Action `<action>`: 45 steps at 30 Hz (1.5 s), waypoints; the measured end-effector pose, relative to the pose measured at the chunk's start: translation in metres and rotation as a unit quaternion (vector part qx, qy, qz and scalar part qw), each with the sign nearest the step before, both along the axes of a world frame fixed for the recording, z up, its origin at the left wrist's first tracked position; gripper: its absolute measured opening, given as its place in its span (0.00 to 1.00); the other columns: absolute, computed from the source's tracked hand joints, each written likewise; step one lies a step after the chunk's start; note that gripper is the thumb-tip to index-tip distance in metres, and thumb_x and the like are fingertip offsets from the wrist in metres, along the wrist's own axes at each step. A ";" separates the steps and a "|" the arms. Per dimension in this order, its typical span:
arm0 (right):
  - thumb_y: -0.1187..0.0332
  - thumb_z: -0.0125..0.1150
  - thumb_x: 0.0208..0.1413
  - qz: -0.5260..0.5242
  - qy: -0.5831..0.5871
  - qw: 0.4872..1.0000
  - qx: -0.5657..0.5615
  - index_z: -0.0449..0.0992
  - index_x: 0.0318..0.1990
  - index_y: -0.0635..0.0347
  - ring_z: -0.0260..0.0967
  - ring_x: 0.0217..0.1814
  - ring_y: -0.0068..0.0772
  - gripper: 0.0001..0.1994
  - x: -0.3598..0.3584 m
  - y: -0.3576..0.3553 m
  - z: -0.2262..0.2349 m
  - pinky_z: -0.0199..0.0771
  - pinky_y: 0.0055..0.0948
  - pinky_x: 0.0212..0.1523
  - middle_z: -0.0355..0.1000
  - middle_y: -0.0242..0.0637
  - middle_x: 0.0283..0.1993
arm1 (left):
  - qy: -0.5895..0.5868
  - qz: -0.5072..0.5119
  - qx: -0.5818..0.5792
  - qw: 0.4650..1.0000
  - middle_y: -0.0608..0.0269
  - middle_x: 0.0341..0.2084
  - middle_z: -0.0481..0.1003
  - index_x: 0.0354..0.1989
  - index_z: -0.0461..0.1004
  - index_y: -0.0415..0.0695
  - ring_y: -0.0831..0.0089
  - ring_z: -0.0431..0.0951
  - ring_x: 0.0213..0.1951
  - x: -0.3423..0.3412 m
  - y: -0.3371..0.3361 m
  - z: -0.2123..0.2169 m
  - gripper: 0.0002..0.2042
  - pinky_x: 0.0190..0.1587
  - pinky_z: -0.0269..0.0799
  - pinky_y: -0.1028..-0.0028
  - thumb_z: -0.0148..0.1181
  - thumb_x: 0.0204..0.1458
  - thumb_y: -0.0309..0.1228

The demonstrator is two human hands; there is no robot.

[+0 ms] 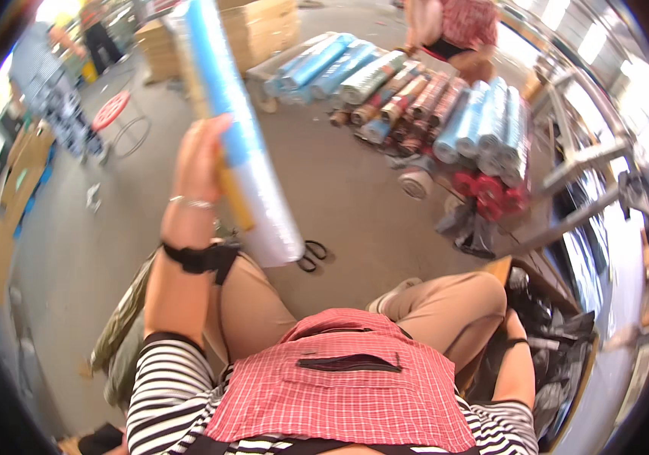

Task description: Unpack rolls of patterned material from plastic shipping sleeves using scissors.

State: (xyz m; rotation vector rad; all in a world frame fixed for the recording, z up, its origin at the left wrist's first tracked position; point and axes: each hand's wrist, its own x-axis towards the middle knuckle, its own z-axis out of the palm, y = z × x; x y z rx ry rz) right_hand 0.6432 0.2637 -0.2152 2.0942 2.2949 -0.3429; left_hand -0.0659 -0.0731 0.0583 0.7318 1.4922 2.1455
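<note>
My left hand (199, 155) is raised and closed around a long blue and white roll (252, 148) with a shiny, clear-looking wrap. The roll tilts, its lower end near my knee and its upper end out at the top edge. A yellowish-brown strip (235, 193) runs along its near side. My right hand (515, 327) is lowered beside my right knee, next to a cardboard box (586, 387) with crumpled black plastic (559, 341) in it. Its fingers are hidden behind the knee and box edge. Black-handled scissors (313, 255) lie on the floor, partly covered by the roll.
Several wrapped rolls (408, 91) in blue, brown and red lie in a row on the floor ahead. A person (461, 30) is behind them. A metal frame (582, 163) stands at the right. Cardboard boxes (264, 30), a red stool (112, 110) and another person (51, 83) are farther back.
</note>
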 end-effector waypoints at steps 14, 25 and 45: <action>0.62 0.67 0.47 0.166 -0.065 0.983 0.052 0.77 0.48 0.65 0.73 0.53 0.55 0.22 -0.176 -0.023 0.289 0.73 0.44 0.53 0.75 0.56 0.47 | -0.183 -0.093 0.031 0.978 0.67 0.28 0.75 0.39 0.71 0.43 0.78 0.74 0.25 0.014 0.047 -0.058 0.10 0.29 0.74 0.76 0.63 0.56 0.34; 0.61 0.71 0.49 0.436 0.466 0.701 -0.319 0.48 0.72 0.59 0.66 0.63 0.39 0.46 -0.520 -0.192 0.204 0.68 0.37 0.61 0.65 0.50 0.63 | -0.180 -0.085 0.041 0.979 0.66 0.35 0.75 0.45 0.68 0.42 0.77 0.76 0.35 0.029 0.062 -0.069 0.13 0.38 0.76 0.74 0.63 0.57 0.32; 0.59 0.55 0.55 0.162 0.452 0.856 -0.194 0.76 0.38 0.62 0.73 0.29 0.36 0.15 -0.632 0.048 0.104 0.76 0.39 0.27 0.74 0.39 0.30 | 0.029 -0.120 -0.156 0.980 0.59 0.38 0.77 0.59 0.67 0.35 0.72 0.78 0.42 -0.014 0.043 -0.079 0.20 0.44 0.74 0.73 0.56 0.62 0.32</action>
